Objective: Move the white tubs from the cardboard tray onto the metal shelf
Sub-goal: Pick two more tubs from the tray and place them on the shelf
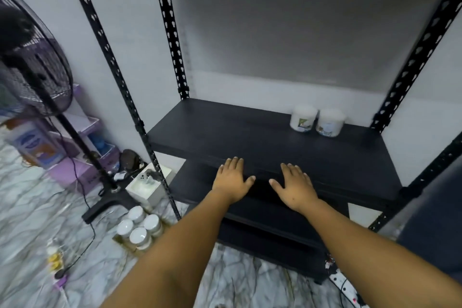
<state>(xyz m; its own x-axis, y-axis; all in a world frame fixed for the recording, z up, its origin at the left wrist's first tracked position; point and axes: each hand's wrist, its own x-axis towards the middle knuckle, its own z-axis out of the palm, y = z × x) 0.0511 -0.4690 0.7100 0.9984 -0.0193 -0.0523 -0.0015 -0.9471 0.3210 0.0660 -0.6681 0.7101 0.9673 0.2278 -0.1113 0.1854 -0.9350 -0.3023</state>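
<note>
At the front edge of the middle board of the metal shelf (262, 137), both hands lie palm-down with fingers straight and loosely spread, holding nothing. Left hand (232, 179) sits just left of centre, fingertips reaching onto the board; right hand (295, 186) just beside it, thumbs pointing toward each other with a small gap between. Both forearms stretch in from the bottom of view. Further back on the same board, toward the right rear corner, two white tubs (316, 121) stand upright side by side, touching or nearly so, labels facing forward, near the right rear post. Down on the marble floor left of the shelf's front-left post, the cardboard tray (125, 241) carries four more white tubs (138, 229) packed in a tight cluster, lids up; left forearm covers the tray's right end. A white box (150, 187) sits behind the tray against the post. Black standing fan (32, 62) is at far left, purple boxes (80, 165) behind its pole. White power strip (346, 289) lies on the floor lower right.
</note>
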